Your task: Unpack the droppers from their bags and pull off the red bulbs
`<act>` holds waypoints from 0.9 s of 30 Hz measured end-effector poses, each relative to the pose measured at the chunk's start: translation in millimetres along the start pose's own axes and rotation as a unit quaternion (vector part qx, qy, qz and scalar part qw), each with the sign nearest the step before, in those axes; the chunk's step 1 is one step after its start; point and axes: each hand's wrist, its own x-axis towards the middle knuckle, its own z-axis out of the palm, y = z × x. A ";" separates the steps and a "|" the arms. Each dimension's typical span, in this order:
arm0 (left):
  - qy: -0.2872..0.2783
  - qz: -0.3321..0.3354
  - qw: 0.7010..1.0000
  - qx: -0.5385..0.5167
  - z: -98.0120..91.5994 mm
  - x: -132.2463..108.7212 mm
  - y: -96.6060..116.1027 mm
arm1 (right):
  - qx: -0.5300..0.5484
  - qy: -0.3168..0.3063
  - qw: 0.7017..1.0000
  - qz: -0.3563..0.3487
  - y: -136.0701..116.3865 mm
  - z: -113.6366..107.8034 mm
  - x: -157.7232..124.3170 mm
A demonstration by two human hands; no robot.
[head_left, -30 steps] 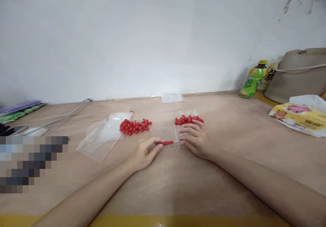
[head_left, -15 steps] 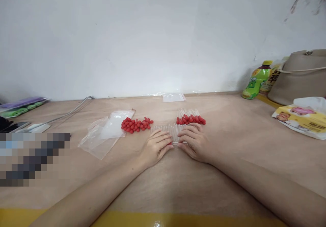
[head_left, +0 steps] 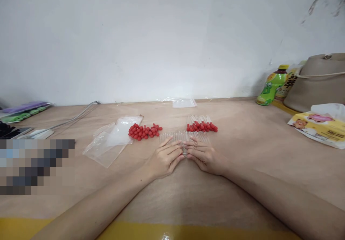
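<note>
A row of clear glass dropper tubes (head_left: 174,135) lies side by side on the table, partly covered by both hands. My left hand (head_left: 165,160) is closed in a pinch, and a trace of a red rubber bulb (head_left: 182,155) shows at its fingertips. Facing it, my right hand (head_left: 205,157) pinches a thin glass tube whose length is mostly hidden behind the fingers. The fingertips of the two hands nearly meet. Loose red rubber bulbs (head_left: 144,131) are heaped beyond my left hand. Past my right hand lie droppers with red bulbs fitted (head_left: 202,126).
Clear plastic bags (head_left: 105,150) lie at left, near a grey cable (head_left: 78,116). Another small bag (head_left: 184,103) rests by the wall. At right are a green drink bottle (head_left: 272,85), a grey-brown bag (head_left: 320,82) and a yellow tissue pack (head_left: 320,125).
My right hand has shifted left and slightly toward me, its fingertips now closer to my left hand. More of the glass tubes' right end is uncovered. My left hand is nearly still.
</note>
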 end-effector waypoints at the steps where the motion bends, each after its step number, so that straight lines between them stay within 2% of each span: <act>1: -0.004 -0.003 1.000 -0.002 -0.6 -0.1 0.2 | -0.001 -0.001 1.000 -0.004 -0.6 -0.6 0.0; 13: -0.045 -0.039 0.997 -0.051 -4.8 -2.7 1.5 | -0.013 -0.005 0.999 -0.032 -4.8 -5.3 0.7; 16: -0.012 -0.020 0.999 -0.036 -2.9 -4.5 -1.1 | -0.023 -0.003 0.999 -0.023 -4.8 -6.9 -0.1; 20: 0.037 0.003 0.999 -0.013 1.9 -7.6 -3.8 | -0.028 -0.017 0.999 0.027 -2.3 -5.0 -3.5; 23: 0.049 0.012 0.999 -0.002 4.1 -8.4 -3.6 | -0.021 -0.025 0.998 0.045 -0.5 -1.5 -4.4; 27: 0.042 0.014 0.999 0.008 1.8 -5.3 -0.3 | 0.007 -0.030 0.999 0.035 -2.1 0.4 -2.2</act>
